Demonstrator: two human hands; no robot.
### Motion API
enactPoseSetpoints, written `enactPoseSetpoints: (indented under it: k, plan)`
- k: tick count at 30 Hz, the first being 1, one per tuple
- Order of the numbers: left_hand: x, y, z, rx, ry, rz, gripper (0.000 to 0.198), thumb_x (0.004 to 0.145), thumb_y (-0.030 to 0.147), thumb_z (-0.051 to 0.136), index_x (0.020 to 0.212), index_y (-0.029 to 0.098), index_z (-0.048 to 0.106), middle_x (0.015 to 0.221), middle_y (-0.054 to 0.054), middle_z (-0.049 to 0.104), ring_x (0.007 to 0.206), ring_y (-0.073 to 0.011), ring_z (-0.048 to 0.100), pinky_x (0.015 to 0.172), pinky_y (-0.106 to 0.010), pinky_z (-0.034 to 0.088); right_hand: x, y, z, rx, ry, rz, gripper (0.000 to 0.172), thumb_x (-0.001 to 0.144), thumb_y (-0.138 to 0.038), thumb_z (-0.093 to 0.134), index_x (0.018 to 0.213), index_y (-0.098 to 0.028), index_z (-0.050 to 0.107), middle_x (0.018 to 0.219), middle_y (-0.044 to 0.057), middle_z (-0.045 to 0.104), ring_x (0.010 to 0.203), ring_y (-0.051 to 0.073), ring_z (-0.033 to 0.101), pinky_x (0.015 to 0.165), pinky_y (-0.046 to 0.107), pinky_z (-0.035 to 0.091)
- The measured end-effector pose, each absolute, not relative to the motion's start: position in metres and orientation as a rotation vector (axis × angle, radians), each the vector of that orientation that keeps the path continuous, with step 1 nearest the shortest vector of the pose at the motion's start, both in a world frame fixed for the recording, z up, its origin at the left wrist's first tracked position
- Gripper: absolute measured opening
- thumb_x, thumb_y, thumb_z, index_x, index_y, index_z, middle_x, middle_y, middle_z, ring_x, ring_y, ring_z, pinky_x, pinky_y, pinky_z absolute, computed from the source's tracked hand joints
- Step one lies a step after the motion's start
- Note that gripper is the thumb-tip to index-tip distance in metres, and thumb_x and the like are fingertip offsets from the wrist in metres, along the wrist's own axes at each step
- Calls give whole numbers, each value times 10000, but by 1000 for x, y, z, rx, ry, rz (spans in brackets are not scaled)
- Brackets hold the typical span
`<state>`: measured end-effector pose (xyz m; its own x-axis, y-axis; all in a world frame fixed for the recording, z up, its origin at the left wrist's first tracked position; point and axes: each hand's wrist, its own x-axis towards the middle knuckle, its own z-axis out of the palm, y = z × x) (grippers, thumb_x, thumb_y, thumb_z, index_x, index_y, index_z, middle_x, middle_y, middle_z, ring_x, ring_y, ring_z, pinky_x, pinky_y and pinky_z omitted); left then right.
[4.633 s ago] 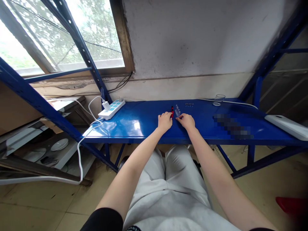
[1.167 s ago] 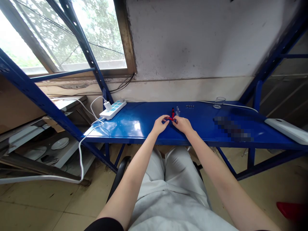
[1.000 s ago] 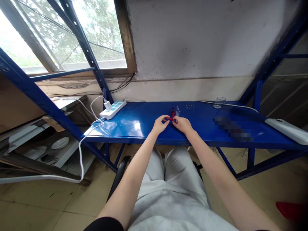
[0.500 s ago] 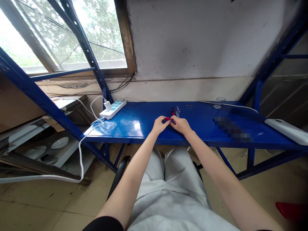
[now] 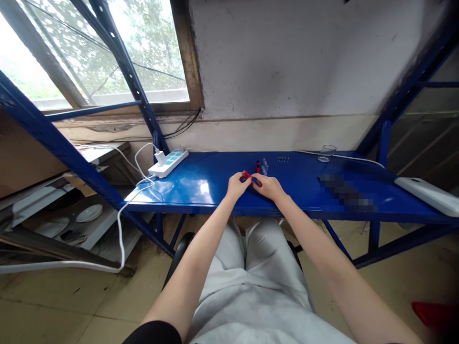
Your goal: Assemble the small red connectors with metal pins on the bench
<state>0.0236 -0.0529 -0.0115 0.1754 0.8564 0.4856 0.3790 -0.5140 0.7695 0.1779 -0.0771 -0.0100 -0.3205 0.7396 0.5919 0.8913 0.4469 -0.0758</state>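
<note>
Close to the near edge of the blue table, my left hand (image 5: 236, 185) pinches a small red tube-like piece (image 5: 246, 174), which sticks up at a slant between thumb and fingers. My right hand (image 5: 268, 185) is closed at the right end of that piece, its fingertips meeting it; the exact grip is partly hidden. Just beyond the hands lie small red and black parts (image 5: 257, 166). Beside them sit several clear plastic pieces (image 5: 264, 167). Farther back, several tiny metal parts (image 5: 283, 159) are laid out in a row.
The blue table (image 5: 201, 167) carries a white power strip (image 5: 168, 162) with a plug at the left. To the right are a clear glass (image 5: 326, 154), a blurred-out dark object (image 5: 346, 192) and a white device (image 5: 430, 195). Blue metal posts (image 5: 384, 143) frame the table.
The red piece has tilted, its left end now raised and more of it showing above my left fingers. Both hands have shifted only slightly.
</note>
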Motion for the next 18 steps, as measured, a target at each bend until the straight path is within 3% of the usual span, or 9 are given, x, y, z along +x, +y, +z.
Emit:
enactPoseSetpoints:
  k: [9, 18]
  plan:
    - [7, -27, -5, 2130, 1563, 1171, 172, 698, 324, 564, 690, 157, 604, 690, -32, 603, 669, -150, 552, 624, -256, 398, 180, -76, -9, -1396, -2116, -317, 295, 867, -268, 366, 1042, -185, 588, 788, 53, 671, 624, 147, 598, 526, 227, 365]
    - [-58, 5, 5, 2212, 2033, 822, 188, 695, 358, 572, 675, 174, 600, 853, -78, 605, 803, -212, 573, 682, -289, 417, 182, -74, -12, -1409, -2127, -249, 317, 876, -277, 335, 1054, -184, 581, 779, 57, 662, 638, 157, 591, 528, 234, 359]
